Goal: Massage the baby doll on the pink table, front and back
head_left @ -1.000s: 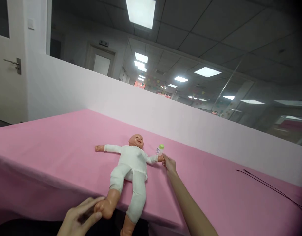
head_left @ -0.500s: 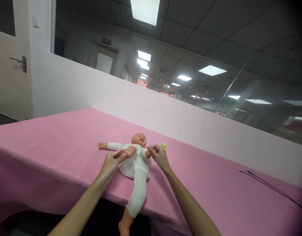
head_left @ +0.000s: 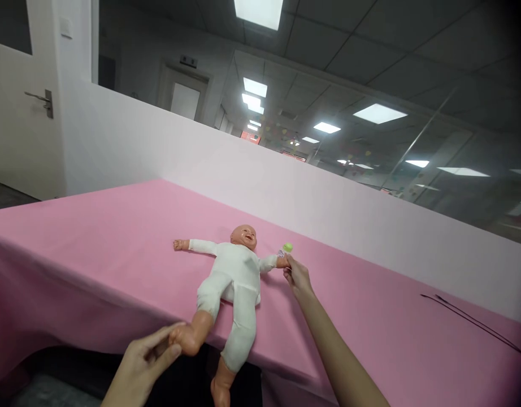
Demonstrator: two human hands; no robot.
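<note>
A baby doll with a white cloth body lies face up on the pink-covered table. Its bare plastic feet reach past the front edge. Pinched between the thumb and fingers of my left hand is the doll's foot, on the leg at the left. My right hand is closed around the doll's hand at the right, with that arm stretched out sideways. The doll's other arm lies extended to the left, untouched. Just behind my right hand stands a small bottle with a green cap.
A thin black cable lies on the table at the right. Along the back runs a low white wall with a glass window above it. At the far left is a door with a metal handle.
My left hand has drawn the doll's foot down and left from over its belly, straightening that leg. My right hand has moved the doll's hand outward to the right.
</note>
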